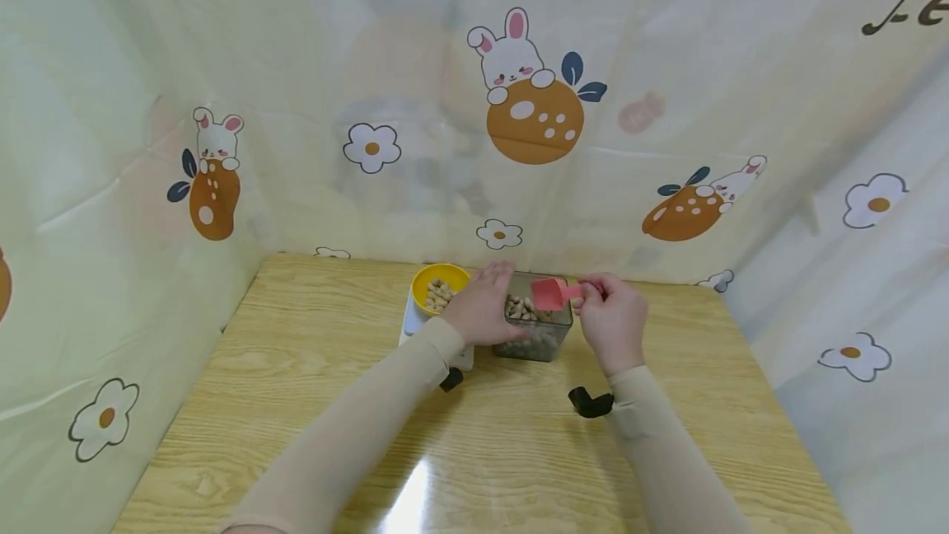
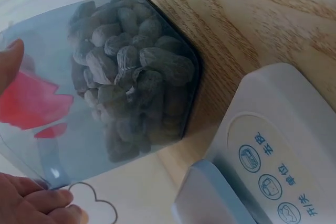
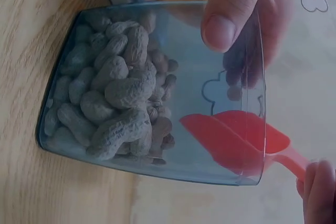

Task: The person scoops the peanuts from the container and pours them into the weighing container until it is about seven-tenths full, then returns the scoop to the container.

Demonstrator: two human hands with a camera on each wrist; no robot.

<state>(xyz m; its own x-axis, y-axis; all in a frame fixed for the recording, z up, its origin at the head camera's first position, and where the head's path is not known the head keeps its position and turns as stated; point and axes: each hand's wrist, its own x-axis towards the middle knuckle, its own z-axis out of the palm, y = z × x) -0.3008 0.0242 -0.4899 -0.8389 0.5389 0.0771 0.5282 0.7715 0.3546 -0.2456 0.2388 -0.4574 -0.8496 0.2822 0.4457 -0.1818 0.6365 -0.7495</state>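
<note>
1. A red scoop (image 1: 549, 294) is held at the right end of the container's mouth, its bowl dipped inside the rim above the peanuts, apparently so that it can be lowered among them; no peanut can be made out in it.
2. The scoop's handle is gripped between the thumb and curled fingers of the right hand (image 1: 614, 321), which is kept outside the rim, probably to leave the narrow mouth free for the bowl.
3. The smoky see-through container (image 1: 544, 344) is stood upright on the table, about half filled with unshelled peanuts (image 2: 126, 61).
4. Its upper part is gripped by the left hand (image 1: 482, 303): the thumb is pressed on the near wall and the fingers are placed at the far rim, presumably so that the container is steadied.
5. Just left of the container, a white kitchen scale (image 2: 273, 114) is set with its button panel towards the near side, likely for easy reach.
6. On the scale a yellow bowl (image 1: 442, 272) is placed, partly filled with more peanuts, seemingly to be weighed.
7. The wood-grain table (image 1: 511, 443) is backed by a rabbit-printed curtain (image 1: 415, 48).
</note>
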